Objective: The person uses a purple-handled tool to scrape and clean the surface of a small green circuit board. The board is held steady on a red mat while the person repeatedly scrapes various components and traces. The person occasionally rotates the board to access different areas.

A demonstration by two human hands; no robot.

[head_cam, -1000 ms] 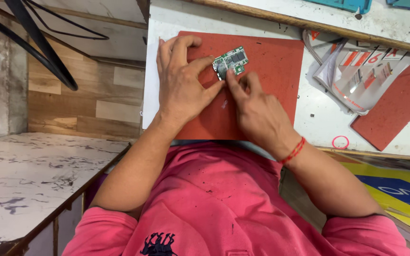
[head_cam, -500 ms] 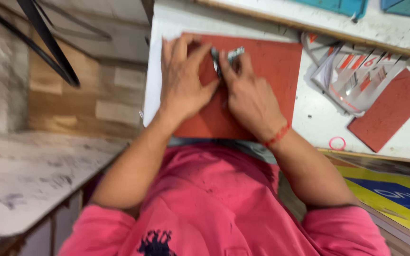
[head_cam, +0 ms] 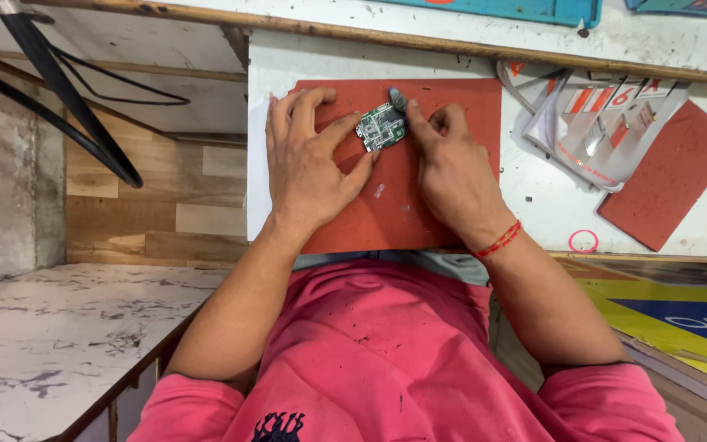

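Board: small green circuit board [head_cam: 380, 128], flat and roughly rectangular, dotted with tiny silvery parts, lying tilted on the mat.
Mat: red-brown rectangular mat [head_cam: 443, 106], matte and faintly grainy, on the white scuffed table [head_cam: 533, 205].
Left hand [head_cam: 308, 168]: grip pinches the board's left edge between thumb and forefinger.
Right hand [head_cam: 452, 176]: forefinger touches the board's right edge; other fingers curled, so cannot tell whether the grip clamps anything.
Nearby: glossy folded sheets [head_cam: 599, 131], smaller red pad [head_cam: 668, 176].

Left hand [head_cam: 308, 168] and right hand [head_cam: 452, 176] pinch a green circuit board [head_cam: 380, 127] over a red mat [head_cam: 452, 98]
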